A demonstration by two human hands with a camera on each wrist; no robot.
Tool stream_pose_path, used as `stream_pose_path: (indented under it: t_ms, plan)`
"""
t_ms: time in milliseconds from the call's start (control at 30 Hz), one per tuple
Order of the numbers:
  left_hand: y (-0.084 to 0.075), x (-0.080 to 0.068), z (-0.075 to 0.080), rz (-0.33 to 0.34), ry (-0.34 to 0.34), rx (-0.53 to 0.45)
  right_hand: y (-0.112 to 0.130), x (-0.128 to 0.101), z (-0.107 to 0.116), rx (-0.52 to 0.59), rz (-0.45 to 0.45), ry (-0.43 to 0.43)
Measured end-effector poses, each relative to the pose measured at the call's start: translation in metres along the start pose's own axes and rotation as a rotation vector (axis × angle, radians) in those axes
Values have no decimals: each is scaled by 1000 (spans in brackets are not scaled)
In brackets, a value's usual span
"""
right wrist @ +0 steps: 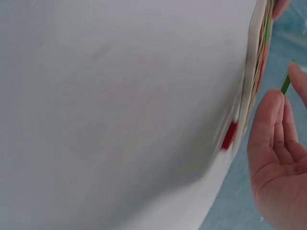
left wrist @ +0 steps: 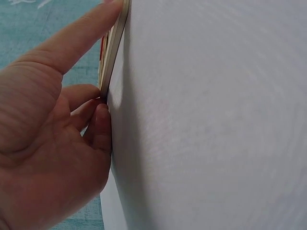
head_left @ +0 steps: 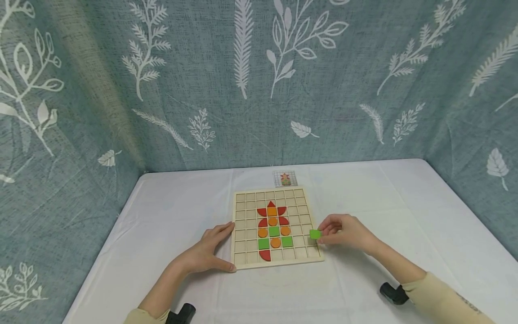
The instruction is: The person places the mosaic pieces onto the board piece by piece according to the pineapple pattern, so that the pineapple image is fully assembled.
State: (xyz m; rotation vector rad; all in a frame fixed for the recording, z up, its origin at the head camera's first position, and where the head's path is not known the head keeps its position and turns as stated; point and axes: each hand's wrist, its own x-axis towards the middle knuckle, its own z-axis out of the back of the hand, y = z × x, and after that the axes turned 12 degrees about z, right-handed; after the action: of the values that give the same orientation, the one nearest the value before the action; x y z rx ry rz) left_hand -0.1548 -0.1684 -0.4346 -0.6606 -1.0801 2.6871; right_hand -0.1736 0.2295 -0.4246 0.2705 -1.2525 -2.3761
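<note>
Table (head_left: 162,216) in white cloth, leaf-print backdrop (head_left: 243,90), right hand (head_left: 346,233) seemingly pinching green tile (head_left: 315,234)

Head camera looks down across the tabletop (head_left: 162,216); wrist cameras hug the grid board's (head_left: 243,261) side edges (shared, very close)

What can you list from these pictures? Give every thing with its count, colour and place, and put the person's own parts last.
Wooden grid board: one, pale wood, middle of table.
Red pieces: six, in the board's central pattern.
Orange discs: five, within the pattern.
Green squares in board: three, lower pattern.
Loose green square: one, pinched at the board's right edge.
Pattern card: one, small, behind the board.
White tablecloth: one, covers table.
Leaf-print backdrop: blue-grey, around the table.
Left hand: rests on the board's left edge.
Right hand: pinches the loose green square.
</note>
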Motion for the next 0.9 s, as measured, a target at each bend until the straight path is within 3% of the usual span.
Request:
stream_pose_path:
  t_ms: [467, 900]
  plan:
    - [0, 2, 0, 22, 6, 6, 28, 25, -51, -75, 185, 155]
    - [0, 2, 1, 22, 0, 5, 42, 35, -74, -131, 286, 193]
